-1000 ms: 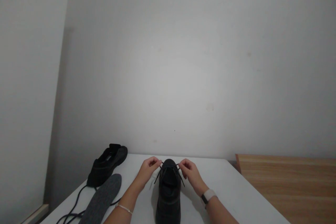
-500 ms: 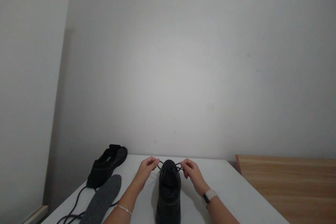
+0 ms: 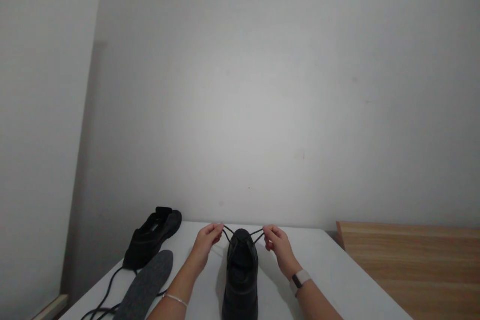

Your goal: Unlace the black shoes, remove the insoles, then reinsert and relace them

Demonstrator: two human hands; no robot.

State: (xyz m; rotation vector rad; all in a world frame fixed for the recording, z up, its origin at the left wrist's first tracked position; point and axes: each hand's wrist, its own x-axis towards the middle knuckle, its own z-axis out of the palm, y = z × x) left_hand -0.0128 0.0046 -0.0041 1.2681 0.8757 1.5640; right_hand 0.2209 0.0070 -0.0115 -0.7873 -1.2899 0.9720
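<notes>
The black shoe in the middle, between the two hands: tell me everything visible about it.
The black shoe stands upright on the white table, toe towards the wall, heel cut off by the lower frame edge. It looks matte and dark, with its material hard to tell. A thin black lace runs out from near the toe to either side, pulled taut. The left hand pinches one end and the right hand pinches the other. Neither hand rests on the shoe's body.

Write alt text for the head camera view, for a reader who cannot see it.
Two hands, the left hand and right hand, each pinch a lace end pulled out sideways from a black shoe standing on a white table. To the left lie a second black shoe, a grey insole and a loose black lace.
</notes>
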